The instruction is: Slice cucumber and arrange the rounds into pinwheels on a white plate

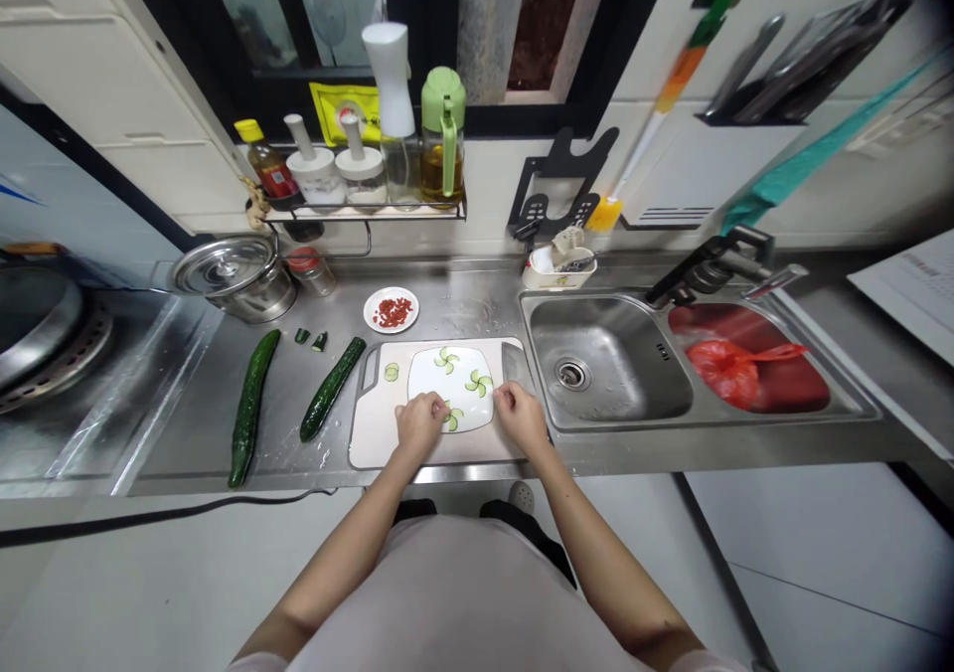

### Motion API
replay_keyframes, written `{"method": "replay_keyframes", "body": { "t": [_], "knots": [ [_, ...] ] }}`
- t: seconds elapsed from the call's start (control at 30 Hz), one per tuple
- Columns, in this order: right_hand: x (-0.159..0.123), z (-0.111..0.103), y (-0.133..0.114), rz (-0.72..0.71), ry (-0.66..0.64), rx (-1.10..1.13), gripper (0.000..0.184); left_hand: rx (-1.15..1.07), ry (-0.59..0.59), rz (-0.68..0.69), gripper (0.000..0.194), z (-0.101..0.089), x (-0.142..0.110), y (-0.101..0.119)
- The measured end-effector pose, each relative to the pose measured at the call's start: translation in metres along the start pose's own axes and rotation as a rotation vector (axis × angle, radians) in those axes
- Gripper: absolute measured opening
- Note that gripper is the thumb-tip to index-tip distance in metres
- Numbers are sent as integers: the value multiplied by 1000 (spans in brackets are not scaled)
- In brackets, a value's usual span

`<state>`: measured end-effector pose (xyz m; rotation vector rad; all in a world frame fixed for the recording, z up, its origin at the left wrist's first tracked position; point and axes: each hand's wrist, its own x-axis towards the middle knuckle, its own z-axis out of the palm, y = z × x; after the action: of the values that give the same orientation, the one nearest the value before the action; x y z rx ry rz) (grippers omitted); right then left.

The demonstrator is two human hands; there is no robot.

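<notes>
A white squarish plate (466, 374) lies on a light cutting board (380, 433) with grey edges. Thin cucumber slices are fanned into pinwheels on it: one at the top (446, 360), one at the right (478, 384), and a group at the lower left (453, 420). My left hand (421, 421) is closed over the plate's lower left side, fingertips beside that lower group. Whatever its fingers pinch is hidden. At the plate's right edge, my right hand (520, 414) has its fingers curled together; their contents cannot be made out. A few stacked slices (392, 372) rest on the board's left.
Two cucumbers (253, 409) (332, 390) and cut ends (319, 341) lie left of the board. Behind it stands a small dish of red bits (392, 311). A steel double sink (611, 354) is at right, with a red bag (734, 372). A lidded pot (245, 279) stands back left.
</notes>
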<state>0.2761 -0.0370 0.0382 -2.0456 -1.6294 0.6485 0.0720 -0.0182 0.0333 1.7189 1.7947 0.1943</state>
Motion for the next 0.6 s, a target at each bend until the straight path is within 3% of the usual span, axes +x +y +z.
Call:
{"method": "replay_keyframes", "body": {
  "t": [0.23,0.6],
  "knots": [
    [0,-2,8,-4,58,65,37,-117,124,-71,15,-19,4,-16],
    [2,-7,2,-38,121,149,40,-207,339,-226,21,-41,17,-66]
  ]
}}
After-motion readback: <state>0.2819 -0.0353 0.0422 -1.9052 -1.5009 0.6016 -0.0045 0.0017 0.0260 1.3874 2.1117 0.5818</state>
